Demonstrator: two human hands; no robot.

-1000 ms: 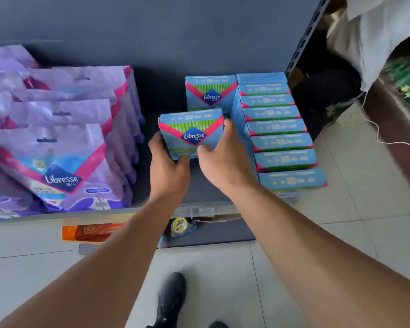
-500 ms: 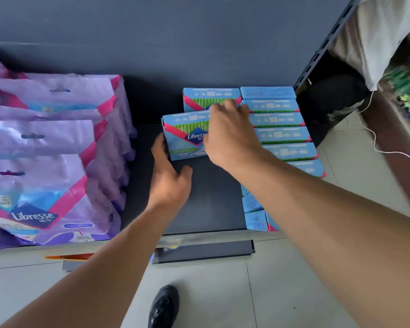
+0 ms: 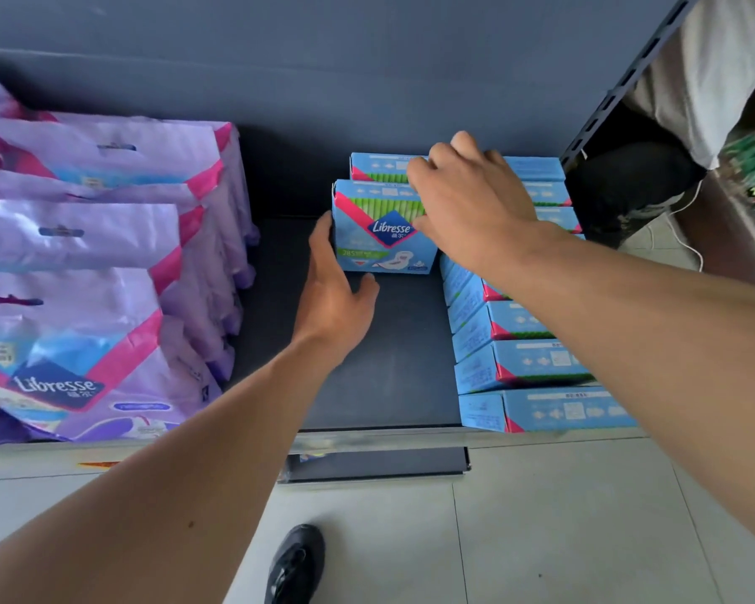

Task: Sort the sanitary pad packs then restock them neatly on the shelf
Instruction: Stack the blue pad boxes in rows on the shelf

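I see soft daylight, a dim recess behind the shelf, glare on its lip, wide-angle bending beyond.

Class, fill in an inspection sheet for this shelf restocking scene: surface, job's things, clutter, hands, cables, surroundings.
Surface: dark shelf, bare strip in the middle.
Job's things: front blue box upright before a second box; row of blue boxes at right; purple packs at left.
Clutter: nothing seen.
Hands: left hand touches the front box's left side; right hand rests on its top.
Cables: white cable on the floor at right.
Surroundings: tiled floor, black shoe.
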